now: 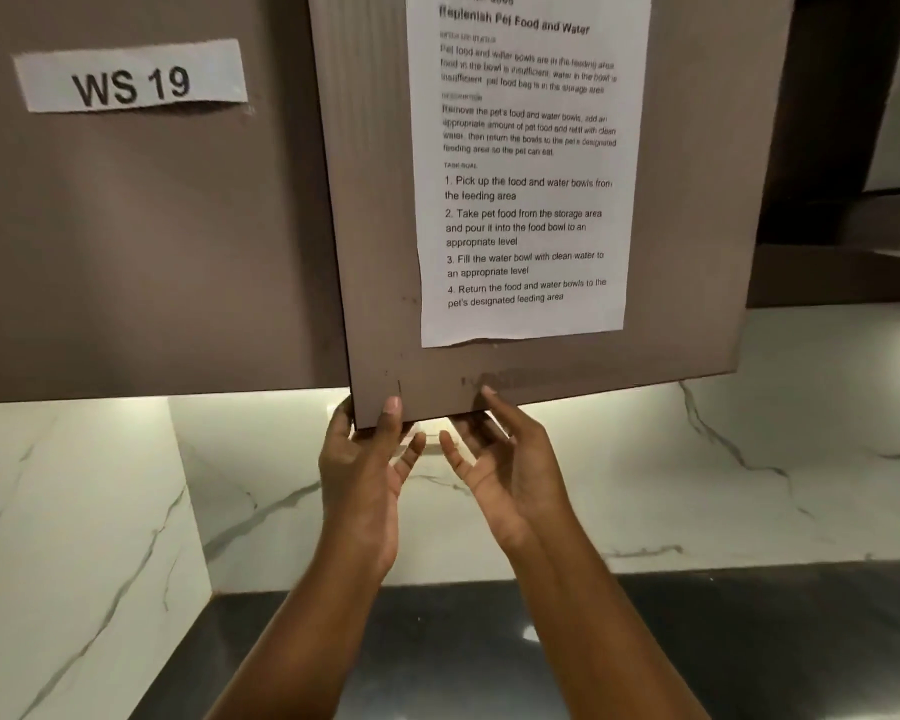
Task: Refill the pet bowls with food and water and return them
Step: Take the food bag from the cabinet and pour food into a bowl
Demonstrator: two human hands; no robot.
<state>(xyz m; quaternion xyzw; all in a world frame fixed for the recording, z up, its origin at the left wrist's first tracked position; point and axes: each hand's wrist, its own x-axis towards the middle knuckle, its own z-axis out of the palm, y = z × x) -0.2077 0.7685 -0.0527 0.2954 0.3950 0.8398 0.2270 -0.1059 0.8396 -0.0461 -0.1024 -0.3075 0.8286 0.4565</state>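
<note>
A brown upper cabinet door (375, 252) stands swung outward toward me, with a white instruction sheet (526, 163) taped to its front. My left hand (370, 459) grips the door's lower left corner, thumb on the front face and fingers behind. My right hand (500, 459) is just under the bottom edge, one fingertip touching the edge, the other fingers spread and holding nothing. No pet bowls, food bag or water are in view.
A neighbouring cabinet door (126, 226) at the left carries a paper label reading WS 19 (131, 77). A white marble backsplash (749, 459) runs below the cabinets. A dark glossy countertop (749, 641) lies under my forearms. A white marble side wall (74, 537) is at the left.
</note>
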